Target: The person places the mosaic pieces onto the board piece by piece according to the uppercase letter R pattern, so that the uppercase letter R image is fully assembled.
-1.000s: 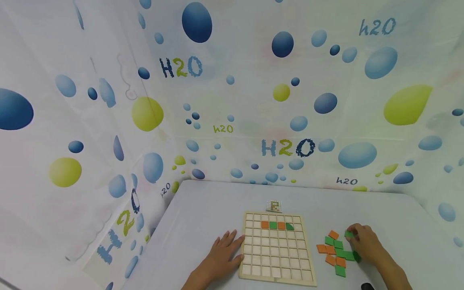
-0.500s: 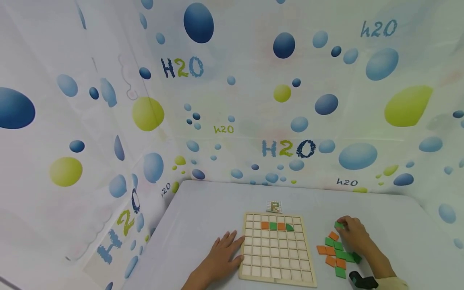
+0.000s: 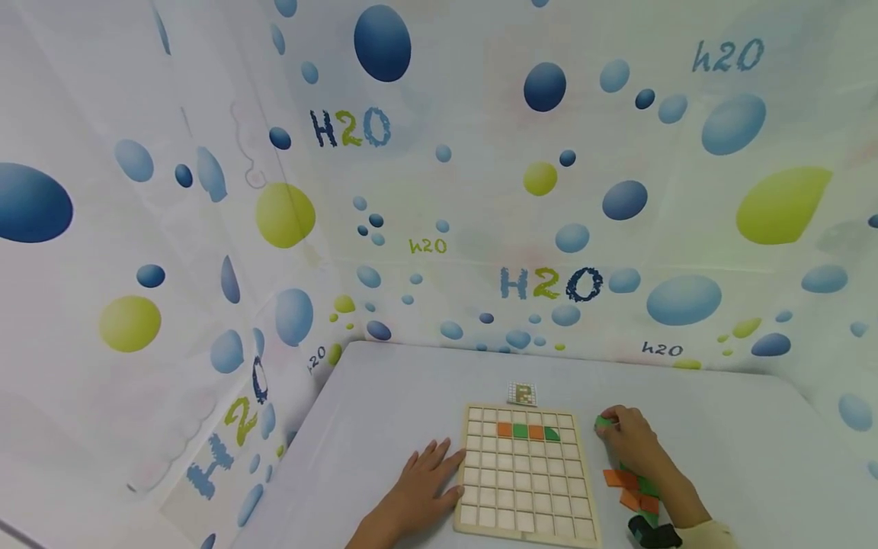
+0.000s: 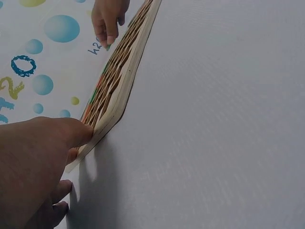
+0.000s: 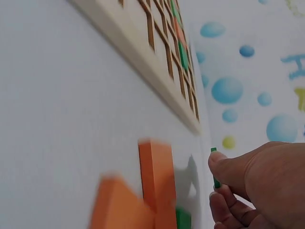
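Observation:
My right hand (image 3: 631,438) pinches a green tile (image 3: 604,421) between thumb and fingers, held above the table to the right of the wooden grid board (image 3: 507,499). In the right wrist view the green tile (image 5: 217,183) shows edge-on at the fingertips. My left hand (image 3: 421,488) lies with spread fingers at the board's left edge, the thumb touching the frame in the left wrist view. Near the board's far side, a row holds an orange tile (image 3: 504,430), a green tile (image 3: 520,431), another orange tile (image 3: 536,433) and a green tile with a rounded corner (image 3: 552,434).
Loose orange tiles (image 3: 620,478) and green ones lie in a cluster right of the board, partly hidden under my right forearm. A small pattern card (image 3: 523,393) sits just beyond the board. Behind the white table (image 3: 384,396) hangs a dotted curtain (image 3: 473,198).
My right hand has carried the green tile leftward from beyond the loose tiles toward the board's right edge. The left hand keeps its place at the board.

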`<state>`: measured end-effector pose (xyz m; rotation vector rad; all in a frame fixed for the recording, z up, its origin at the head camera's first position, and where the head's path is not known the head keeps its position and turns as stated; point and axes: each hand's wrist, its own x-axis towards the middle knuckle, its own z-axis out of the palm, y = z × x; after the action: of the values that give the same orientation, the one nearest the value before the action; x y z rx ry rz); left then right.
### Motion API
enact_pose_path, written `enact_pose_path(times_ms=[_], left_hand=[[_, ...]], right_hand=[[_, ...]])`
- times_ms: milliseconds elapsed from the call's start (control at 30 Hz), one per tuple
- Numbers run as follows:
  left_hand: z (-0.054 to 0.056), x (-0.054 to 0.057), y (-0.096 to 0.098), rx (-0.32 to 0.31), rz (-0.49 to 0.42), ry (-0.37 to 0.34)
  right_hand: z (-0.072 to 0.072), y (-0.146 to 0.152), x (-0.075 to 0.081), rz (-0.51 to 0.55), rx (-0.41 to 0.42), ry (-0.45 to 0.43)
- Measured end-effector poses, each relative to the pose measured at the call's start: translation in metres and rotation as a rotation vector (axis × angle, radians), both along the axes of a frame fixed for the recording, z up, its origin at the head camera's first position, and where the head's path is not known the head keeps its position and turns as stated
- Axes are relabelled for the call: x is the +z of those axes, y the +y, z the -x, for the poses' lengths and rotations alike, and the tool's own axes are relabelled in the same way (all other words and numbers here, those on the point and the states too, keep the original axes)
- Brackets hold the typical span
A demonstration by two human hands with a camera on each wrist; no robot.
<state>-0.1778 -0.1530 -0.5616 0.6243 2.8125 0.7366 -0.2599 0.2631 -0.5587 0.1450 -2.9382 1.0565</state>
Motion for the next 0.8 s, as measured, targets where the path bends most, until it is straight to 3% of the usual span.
enact_pose_path(times_ms=[400,567,800], left_hand=[[-0.001,0.0,0.001,0.01,0.01,0.0],[0.0,-0.001,0.0,0.015,0.013,-0.002],[-0.001,0.001,0.001,0.007,-0.005,-0.005]], right_hand=[[-0.009,-0.073,0.008,0.041,0.082,0.015],[-0.014,-0.096,0.008,0.026,0.142,0.062],[-0.016,-0.124,0.006,0.073,0.194,0.043]])
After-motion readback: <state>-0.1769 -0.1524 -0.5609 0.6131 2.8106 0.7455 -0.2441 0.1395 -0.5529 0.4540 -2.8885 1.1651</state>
